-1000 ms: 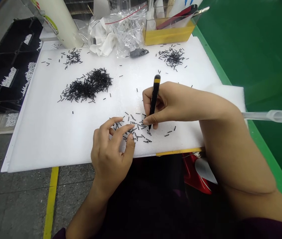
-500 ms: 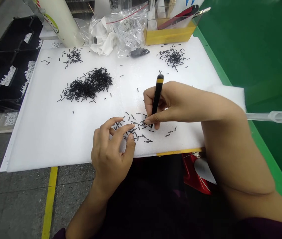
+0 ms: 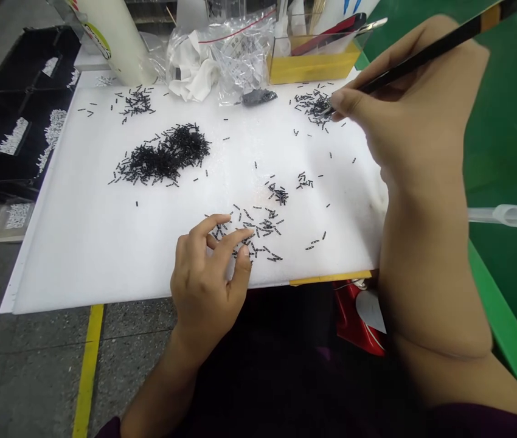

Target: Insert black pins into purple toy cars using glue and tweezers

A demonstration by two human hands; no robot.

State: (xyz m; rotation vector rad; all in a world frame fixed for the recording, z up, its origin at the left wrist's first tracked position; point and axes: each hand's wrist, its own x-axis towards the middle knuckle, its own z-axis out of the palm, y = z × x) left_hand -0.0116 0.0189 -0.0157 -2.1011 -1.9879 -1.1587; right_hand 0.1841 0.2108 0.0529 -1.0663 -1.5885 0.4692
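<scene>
My right hand [image 3: 413,103] grips slim black tweezers [image 3: 427,55] with a yellowish band. Their tip reaches the small pile of tiny black parts [image 3: 317,104] at the back right of the white foam sheet [image 3: 80,243]. Whether a part sits between the tips is too small to tell. My left hand [image 3: 210,267] rests at the front edge of the sheet, fingers curved and apart, holding nothing. Its fingertips touch or hover beside a loose spread of black parts [image 3: 265,228], some hidden under the fingers.
A large heap of black parts [image 3: 162,155] and a smaller pile [image 3: 137,102] lie on the left. Along the back stand a white bottle [image 3: 117,42], a plastic bag [image 3: 244,61] and a yellow tool box [image 3: 313,67]. A black divided tray [image 3: 12,109] holds white pieces.
My right hand has moved with the tweezers from the front spread to the back right pile, uncovering two small clusters. My left hand has stayed nearly in place.
</scene>
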